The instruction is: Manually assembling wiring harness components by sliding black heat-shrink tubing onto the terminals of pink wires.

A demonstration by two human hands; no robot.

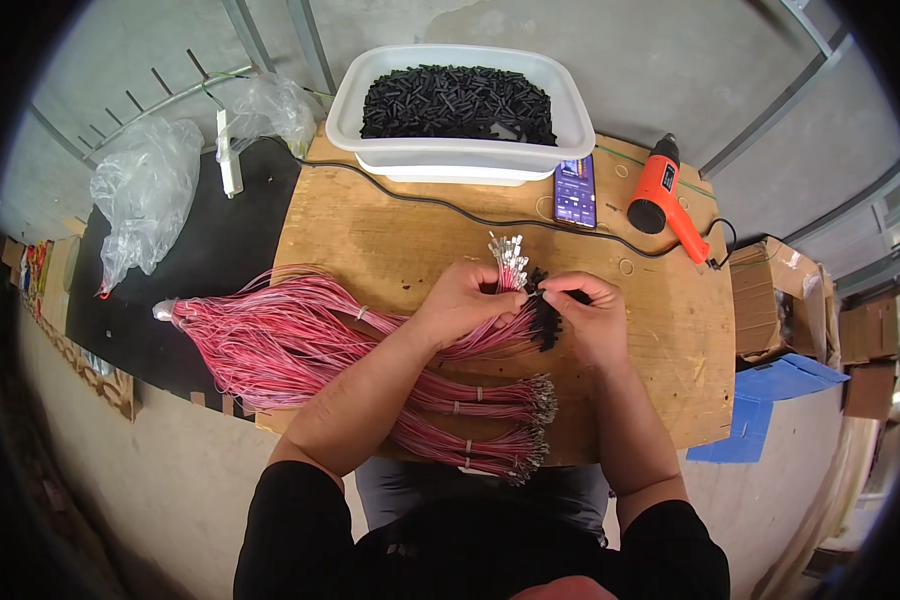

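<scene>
Wires (270,350) lie bunched across the wooden table (670,350); the left hand (462,305) grips one bunch, the right hand (596,316) pinches at black sleeves (546,325). Some ends look sleeved; white tips (507,255) and lower bunches (500,442) seem bare. Open wood lies rightward; the lowest bunch reaches the near edge

Wooden table (670,370) beneath wires (280,345), phone (575,195)

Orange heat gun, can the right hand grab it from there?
Probably yes: the right hand is near the orange heat gun, and nothing tall stands between, though a black cord crosses there. It looks busy by the pink wires.
</scene>
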